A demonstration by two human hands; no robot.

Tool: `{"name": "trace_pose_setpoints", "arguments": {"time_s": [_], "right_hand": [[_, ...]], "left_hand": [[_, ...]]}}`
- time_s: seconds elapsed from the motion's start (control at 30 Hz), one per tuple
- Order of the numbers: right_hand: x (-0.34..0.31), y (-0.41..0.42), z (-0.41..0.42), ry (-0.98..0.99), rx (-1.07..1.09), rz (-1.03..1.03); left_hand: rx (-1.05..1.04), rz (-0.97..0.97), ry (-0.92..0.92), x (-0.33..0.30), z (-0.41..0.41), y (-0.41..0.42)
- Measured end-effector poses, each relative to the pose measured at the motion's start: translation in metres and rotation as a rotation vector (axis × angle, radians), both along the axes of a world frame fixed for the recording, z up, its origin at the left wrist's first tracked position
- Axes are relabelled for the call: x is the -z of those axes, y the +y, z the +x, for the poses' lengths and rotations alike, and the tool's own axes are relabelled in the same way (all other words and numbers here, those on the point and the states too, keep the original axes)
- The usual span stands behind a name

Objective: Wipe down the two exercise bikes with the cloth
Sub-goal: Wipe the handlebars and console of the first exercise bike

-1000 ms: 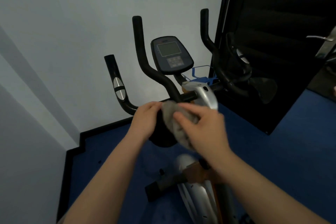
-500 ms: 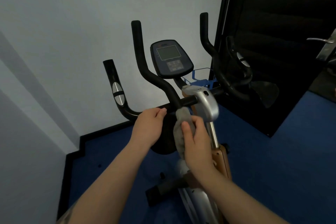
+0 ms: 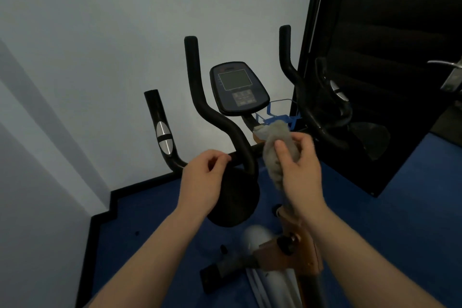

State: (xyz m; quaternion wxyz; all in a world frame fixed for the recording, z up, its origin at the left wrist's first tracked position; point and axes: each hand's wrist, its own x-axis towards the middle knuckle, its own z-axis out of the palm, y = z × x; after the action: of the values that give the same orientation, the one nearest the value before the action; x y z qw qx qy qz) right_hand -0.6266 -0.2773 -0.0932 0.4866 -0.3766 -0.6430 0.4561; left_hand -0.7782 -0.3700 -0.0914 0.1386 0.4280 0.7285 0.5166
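behind cloth (image 3: 277, 142), bike stem hidden, right hand (image 3: 300, 170) blurred

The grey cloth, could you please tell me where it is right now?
In the head view, right of centre: the grey cloth is gripped by the right hand, just below the blue bottle cage and the console.

Exercise bike (image 3: 287, 255): frame orange-brown w/ white lower body. Handlebars (image 3: 215, 117) black; left grip carries silver oval insert w/ black band across mid. Console (image 3: 238, 87) dark navy/black, grey-green screen, grey keypad. Bottle cage (image 3: 277, 114) bright blue. Cloth (image 3: 275, 142) plain grey, no pattern. Round pad (image 3: 235, 202) below bars black. Floor (image 3: 375, 220) solid blue. Wall (image 3: 100, 32) pale grey-white, black skirting along base. Panel (image 3: 387, 57) at right black, faint horiz. bands.
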Motion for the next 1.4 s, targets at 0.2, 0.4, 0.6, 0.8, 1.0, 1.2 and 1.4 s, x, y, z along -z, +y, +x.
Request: {"name": "trace_pose_setpoints", "arguments": {"time_s": [0.2,0.4,0.6,0.8,1.0,1.2,1.4], "right_hand": [[0.027,0.002,-0.033,-0.174,-0.108,0.106],[0.005,0.023,-0.062,-0.370,-0.059,0.329],[0.000,0.038,-0.056,-0.577,-0.197,0.725],[0.004,0.040,-0.082,-0.533,-0.219,0.653],[0.007,0.050,-0.076,-0.440,-0.292,0.538],[0.004,0.049,-0.083,-0.285,-0.146,0.422],[0.026,0.028,-0.052,-0.160,-0.129,0.258]], "left_hand": [[-0.109,0.088,0.164,-0.018,-0.052,0.024],[-0.118,-0.197,0.602,0.004,-0.065,0.036],[-0.202,-0.075,0.714,0.016,-0.059,0.033],[-0.265,-0.045,0.748,0.021,-0.062,0.032],[-0.270,-0.062,0.773,0.022,-0.063,0.030],[-0.270,-0.082,0.787,0.021,-0.061,0.029],[-0.296,-0.051,0.778,0.023,-0.061,0.032]]}}
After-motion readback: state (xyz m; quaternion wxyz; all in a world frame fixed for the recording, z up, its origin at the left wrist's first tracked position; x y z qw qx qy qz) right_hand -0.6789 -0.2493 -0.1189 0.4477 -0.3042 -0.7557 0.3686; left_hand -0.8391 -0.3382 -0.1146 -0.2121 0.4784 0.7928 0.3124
